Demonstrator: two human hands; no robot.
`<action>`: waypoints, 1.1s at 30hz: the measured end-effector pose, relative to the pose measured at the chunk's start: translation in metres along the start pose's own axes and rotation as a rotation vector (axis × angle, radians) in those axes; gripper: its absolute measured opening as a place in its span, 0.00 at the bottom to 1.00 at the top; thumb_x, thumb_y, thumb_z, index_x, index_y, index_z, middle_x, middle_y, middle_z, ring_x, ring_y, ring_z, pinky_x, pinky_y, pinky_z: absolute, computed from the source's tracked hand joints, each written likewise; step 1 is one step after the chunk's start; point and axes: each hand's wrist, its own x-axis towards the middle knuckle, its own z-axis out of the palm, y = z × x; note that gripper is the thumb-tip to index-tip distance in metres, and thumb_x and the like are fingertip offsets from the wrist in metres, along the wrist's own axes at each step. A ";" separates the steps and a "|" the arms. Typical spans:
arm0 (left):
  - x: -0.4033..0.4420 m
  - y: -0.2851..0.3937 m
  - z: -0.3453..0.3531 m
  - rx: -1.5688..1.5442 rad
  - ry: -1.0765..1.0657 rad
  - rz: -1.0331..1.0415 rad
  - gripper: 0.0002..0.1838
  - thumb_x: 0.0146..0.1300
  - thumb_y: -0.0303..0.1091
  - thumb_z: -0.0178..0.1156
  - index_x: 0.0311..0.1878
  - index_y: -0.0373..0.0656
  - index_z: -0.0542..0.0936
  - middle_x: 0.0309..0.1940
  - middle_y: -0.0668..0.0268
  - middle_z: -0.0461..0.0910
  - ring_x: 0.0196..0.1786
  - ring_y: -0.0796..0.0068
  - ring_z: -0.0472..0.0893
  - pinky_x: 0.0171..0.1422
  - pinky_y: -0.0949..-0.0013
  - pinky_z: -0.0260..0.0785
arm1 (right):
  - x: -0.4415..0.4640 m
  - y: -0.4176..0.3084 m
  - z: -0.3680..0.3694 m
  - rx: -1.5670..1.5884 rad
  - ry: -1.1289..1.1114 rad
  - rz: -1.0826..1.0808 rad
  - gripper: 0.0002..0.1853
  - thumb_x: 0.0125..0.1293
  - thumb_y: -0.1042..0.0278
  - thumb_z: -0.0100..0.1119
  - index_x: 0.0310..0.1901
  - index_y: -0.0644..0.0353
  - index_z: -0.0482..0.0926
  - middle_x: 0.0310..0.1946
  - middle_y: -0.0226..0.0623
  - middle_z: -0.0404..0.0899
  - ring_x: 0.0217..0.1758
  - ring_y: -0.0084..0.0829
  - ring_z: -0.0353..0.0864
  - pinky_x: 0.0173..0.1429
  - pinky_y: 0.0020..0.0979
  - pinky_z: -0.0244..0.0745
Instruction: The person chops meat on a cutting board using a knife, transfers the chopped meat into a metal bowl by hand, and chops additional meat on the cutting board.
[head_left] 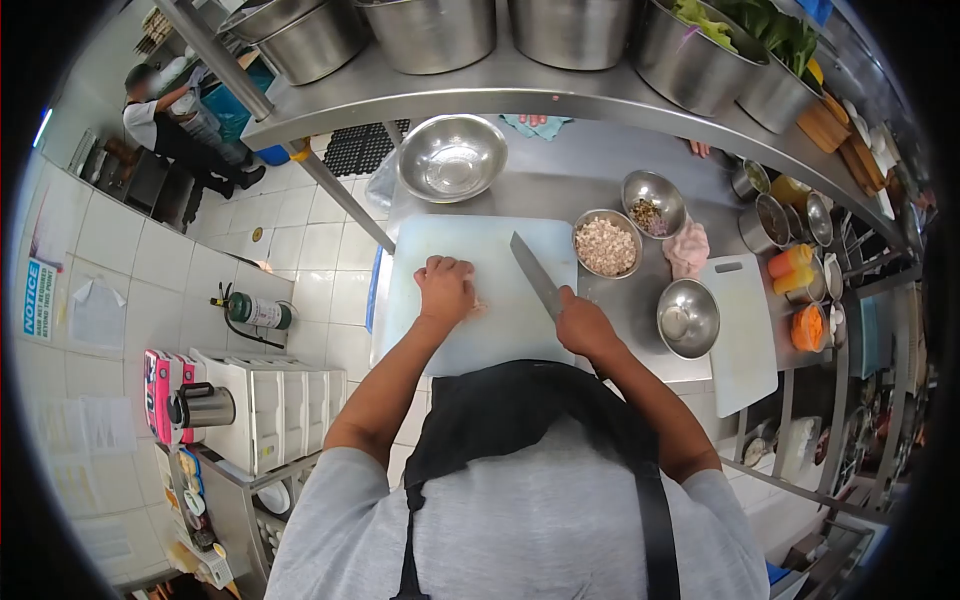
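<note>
My right hand point(585, 325) grips the handle of a kitchen knife point(537, 276). Its broad blade points up and to the left over the right part of a white cutting board point(530, 345). On the board's left side rests my left hand point(446, 288), fingers curled down. A small pale pinkish scrap point(477, 309) shows beside its thumb; whatever lies under the fingers is hidden. Just right of the board stands a metal bowl of chopped pale pieces point(607, 246). Behind that is another metal bowl point(655, 200) with a little chopped, mixed-colour food.
A large metal bowl point(452, 160) stands behind the board. To the right are a small metal bowl point(688, 320), a pink cloth point(686, 250) and a second white board point(742, 350). A steel shelf point(480, 103) with pots crosses overhead. Another person point(165, 125) stands far left.
</note>
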 end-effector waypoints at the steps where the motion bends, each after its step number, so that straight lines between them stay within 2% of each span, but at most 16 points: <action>1: 0.003 -0.002 0.000 -0.019 -0.033 0.013 0.16 0.58 0.31 0.70 0.50 0.53 0.91 0.49 0.67 0.87 0.66 0.54 0.78 0.68 0.43 0.63 | -0.003 -0.008 -0.006 -0.001 -0.014 0.016 0.17 0.73 0.73 0.52 0.60 0.71 0.71 0.47 0.69 0.88 0.53 0.67 0.89 0.61 0.63 0.81; 5: 0.006 0.009 0.008 -0.104 -0.128 -0.034 0.17 0.58 0.30 0.69 0.52 0.52 0.91 0.51 0.66 0.88 0.67 0.53 0.78 0.69 0.44 0.63 | -0.002 -0.013 -0.002 -0.021 -0.010 0.055 0.18 0.73 0.73 0.52 0.61 0.71 0.71 0.49 0.69 0.88 0.54 0.68 0.89 0.62 0.63 0.81; 8: -0.007 0.024 0.000 -0.043 0.066 0.024 0.17 0.60 0.32 0.70 0.53 0.51 0.91 0.47 0.64 0.88 0.65 0.54 0.80 0.69 0.45 0.63 | -0.003 -0.015 -0.006 -0.022 -0.025 0.069 0.19 0.73 0.72 0.52 0.62 0.70 0.71 0.50 0.70 0.87 0.54 0.69 0.89 0.64 0.63 0.81; 11: -0.010 0.016 -0.010 -0.031 -0.021 -0.020 0.16 0.62 0.33 0.70 0.54 0.51 0.91 0.47 0.63 0.88 0.65 0.54 0.80 0.70 0.45 0.63 | -0.001 -0.015 -0.008 -0.014 -0.040 0.099 0.20 0.73 0.72 0.53 0.64 0.71 0.70 0.50 0.70 0.87 0.55 0.68 0.89 0.65 0.63 0.81; 14: -0.007 0.006 -0.003 -0.062 -0.045 0.023 0.16 0.63 0.34 0.70 0.54 0.51 0.91 0.52 0.61 0.87 0.68 0.55 0.79 0.70 0.43 0.64 | 0.000 -0.015 -0.009 -0.011 -0.049 0.116 0.22 0.73 0.72 0.53 0.65 0.72 0.70 0.50 0.71 0.87 0.56 0.69 0.89 0.65 0.63 0.81; 17: -0.010 0.028 0.006 -0.130 -0.079 0.076 0.15 0.63 0.32 0.70 0.53 0.51 0.92 0.56 0.61 0.87 0.68 0.55 0.79 0.70 0.43 0.65 | -0.002 -0.015 -0.009 0.002 -0.038 0.107 0.23 0.72 0.73 0.53 0.66 0.72 0.70 0.51 0.72 0.87 0.56 0.69 0.89 0.65 0.63 0.81; 20: -0.027 0.053 0.021 -0.199 0.040 0.334 0.14 0.62 0.30 0.71 0.51 0.52 0.92 0.55 0.63 0.87 0.68 0.55 0.79 0.70 0.43 0.65 | -0.002 -0.012 -0.006 0.002 -0.010 0.080 0.22 0.72 0.73 0.53 0.65 0.72 0.70 0.50 0.70 0.88 0.55 0.69 0.89 0.64 0.63 0.81; 24: -0.036 0.066 0.003 -0.233 0.057 0.216 0.13 0.63 0.30 0.72 0.50 0.54 0.92 0.51 0.68 0.86 0.65 0.57 0.78 0.65 0.45 0.64 | -0.002 -0.004 -0.001 0.025 0.015 0.038 0.19 0.71 0.75 0.52 0.62 0.69 0.72 0.50 0.67 0.88 0.54 0.68 0.89 0.63 0.63 0.81; 27: -0.032 0.054 0.011 -0.156 -0.008 0.197 0.11 0.64 0.32 0.73 0.49 0.55 0.92 0.49 0.71 0.85 0.63 0.60 0.78 0.62 0.47 0.63 | -0.004 -0.006 0.002 0.012 0.038 0.022 0.16 0.72 0.75 0.51 0.60 0.67 0.72 0.51 0.64 0.87 0.53 0.67 0.89 0.60 0.63 0.82; 30: -0.027 0.050 0.013 -0.151 0.058 0.268 0.07 0.65 0.35 0.74 0.46 0.56 0.92 0.46 0.73 0.85 0.61 0.61 0.78 0.62 0.48 0.63 | -0.021 -0.009 0.006 -0.045 0.069 -0.019 0.14 0.72 0.75 0.51 0.58 0.66 0.72 0.50 0.61 0.86 0.49 0.65 0.89 0.56 0.62 0.83; 33: -0.024 0.052 0.015 -0.108 0.024 0.233 0.05 0.65 0.36 0.74 0.43 0.56 0.91 0.44 0.74 0.85 0.59 0.62 0.78 0.61 0.48 0.62 | -0.030 -0.002 0.007 -0.109 0.075 -0.099 0.13 0.72 0.74 0.51 0.56 0.65 0.72 0.47 0.58 0.85 0.45 0.63 0.90 0.52 0.61 0.84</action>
